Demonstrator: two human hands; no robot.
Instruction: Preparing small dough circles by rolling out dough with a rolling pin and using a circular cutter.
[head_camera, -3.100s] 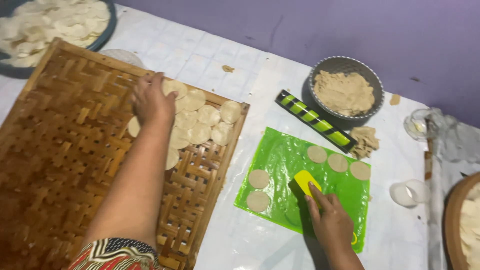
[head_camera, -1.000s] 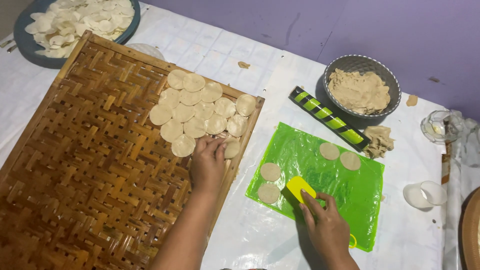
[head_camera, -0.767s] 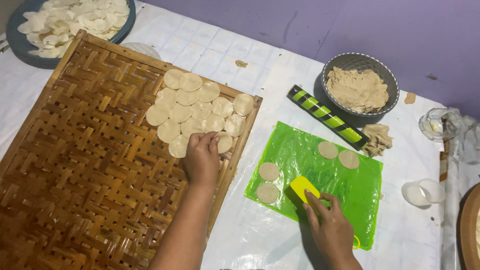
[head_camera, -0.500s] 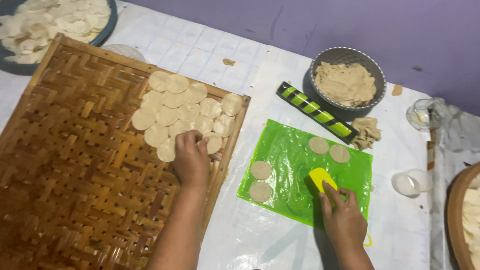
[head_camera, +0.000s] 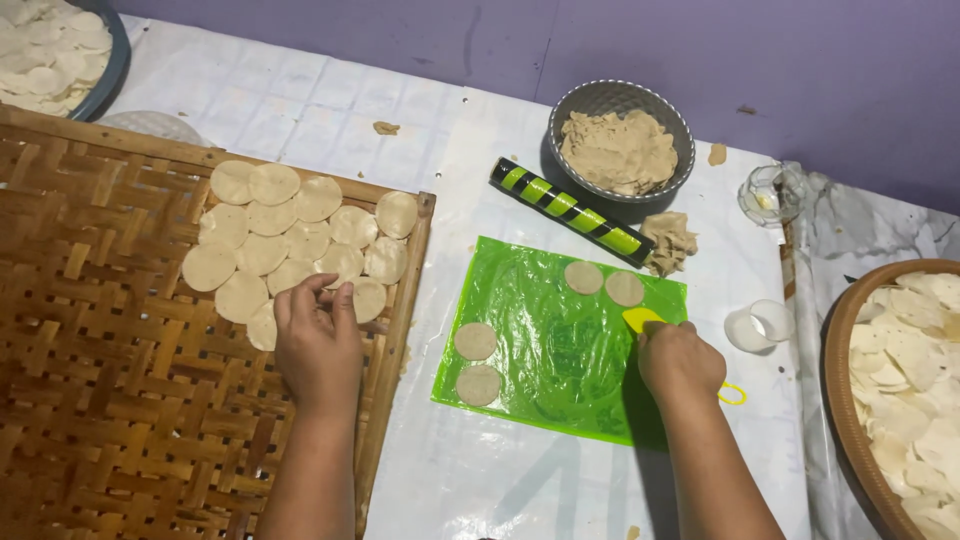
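My left hand (head_camera: 318, 342) rests palm down on the woven bamboo tray (head_camera: 110, 400), its fingers on the near edge of a cluster of flat round dough discs (head_camera: 290, 240). My right hand (head_camera: 680, 360) grips a yellow scraper (head_camera: 641, 319) on the green plastic sheet (head_camera: 560, 340), just below two discs (head_camera: 604, 283) at the sheet's far edge. Two more discs (head_camera: 477, 362) lie at the sheet's left side.
A grey bowl of dough (head_camera: 621, 150) and a green-and-black striped roller (head_camera: 568, 211) sit behind the sheet, with a dough lump (head_camera: 668, 241) beside them. Small cups (head_camera: 757, 325) stand right. A basket of discs (head_camera: 905, 370) is far right, a blue bowl (head_camera: 55, 45) far left.
My left hand came back from the far discs to the near edge of the cluster. My right hand slid the yellow scraper rightward across the green sheet, toward the two far discs.
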